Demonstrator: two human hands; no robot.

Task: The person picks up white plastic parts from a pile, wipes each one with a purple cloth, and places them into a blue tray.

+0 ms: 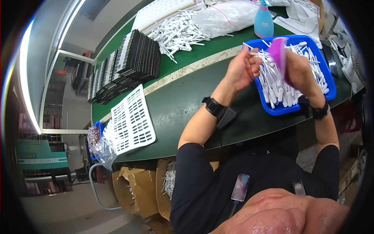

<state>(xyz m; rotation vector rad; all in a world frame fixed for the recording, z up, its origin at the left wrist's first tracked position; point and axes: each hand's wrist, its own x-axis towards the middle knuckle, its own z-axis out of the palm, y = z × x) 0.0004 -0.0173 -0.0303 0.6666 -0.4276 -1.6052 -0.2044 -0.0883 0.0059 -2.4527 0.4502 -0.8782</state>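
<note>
Sticks [274, 87] crowd the blue tray [280, 112] in the head view, which sits near my body, presumably for easy reach; its raised rim keeps the loose heap together. My left hand [239, 70] has its grip half curled at the tray's left edge, stick ends by the fingertips — whether any is pinched, I cannot tell. My right hand [299, 72] appears closed round a blurred purple piece [278, 56] above the sticks, perhaps raised to stay clear of them. The sticks look smooth, white and plastic, slim-shafted with rounded paddle ends. Leftward on the dark green surface [171, 113] rests a thin, slotted white panel [134, 121] — beyond it, black trays [146, 58] stand stacked, likely saving room.
</note>
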